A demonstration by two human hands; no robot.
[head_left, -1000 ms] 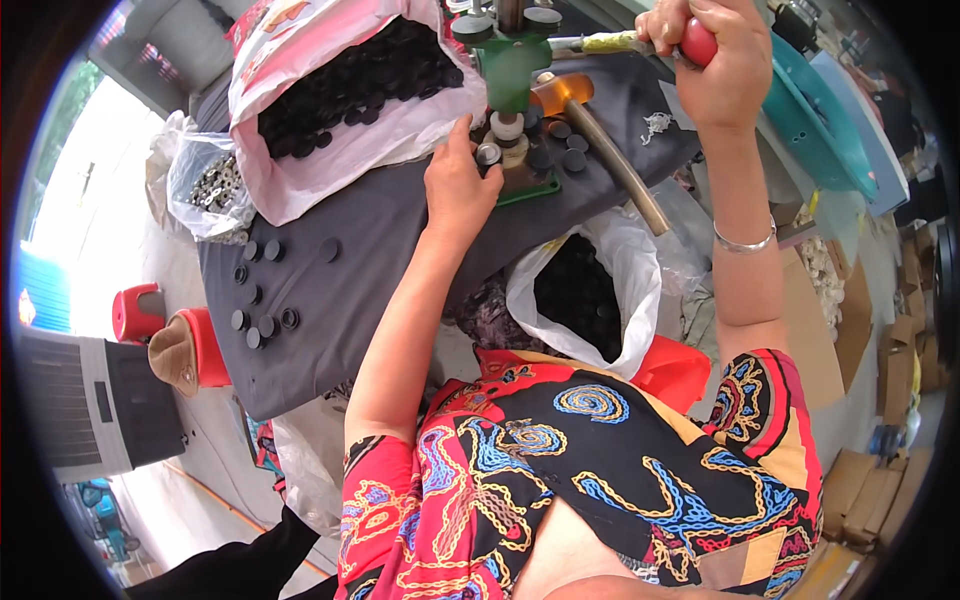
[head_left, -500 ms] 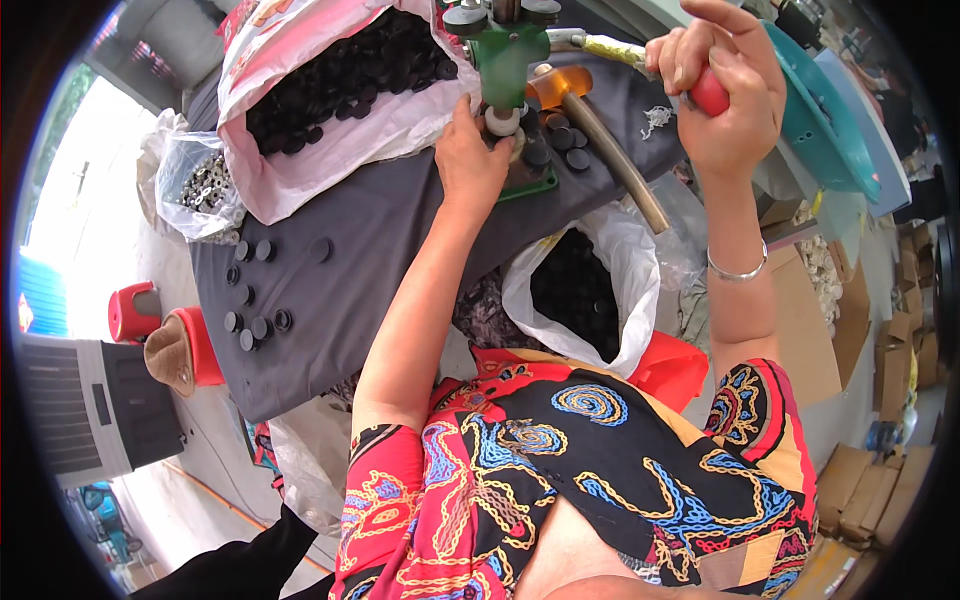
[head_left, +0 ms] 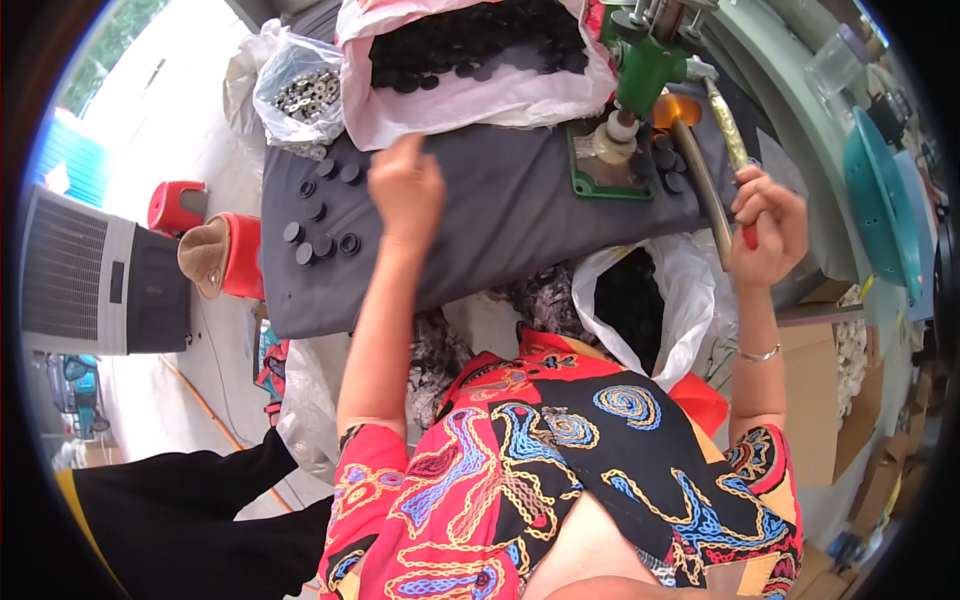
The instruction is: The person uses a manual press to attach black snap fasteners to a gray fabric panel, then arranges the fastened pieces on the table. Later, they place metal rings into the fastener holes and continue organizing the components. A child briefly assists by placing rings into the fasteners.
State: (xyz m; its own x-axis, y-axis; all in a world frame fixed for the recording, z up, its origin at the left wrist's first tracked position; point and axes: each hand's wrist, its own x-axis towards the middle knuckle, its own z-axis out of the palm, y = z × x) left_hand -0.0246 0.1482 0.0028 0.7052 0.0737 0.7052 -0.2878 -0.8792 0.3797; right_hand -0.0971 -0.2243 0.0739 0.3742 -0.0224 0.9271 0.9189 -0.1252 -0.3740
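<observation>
Swung to eleven o'clock, my left hand (head_left: 407, 195) curls, any grasp hidden; right hand (head_left: 769, 232) clenches a round red knob (head_left: 750, 237).

Left hand (head_left: 406, 190) reaches forward, blurred, fingers bent | left forearm (head_left: 383, 330) extended | right hand (head_left: 770, 230) grips, fingers curled | right forearm (head_left: 758, 325) stretched forward

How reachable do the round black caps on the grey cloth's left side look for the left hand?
Probably yes: the left hand is close beside the round black caps, and nothing visible stands between them.
</observation>
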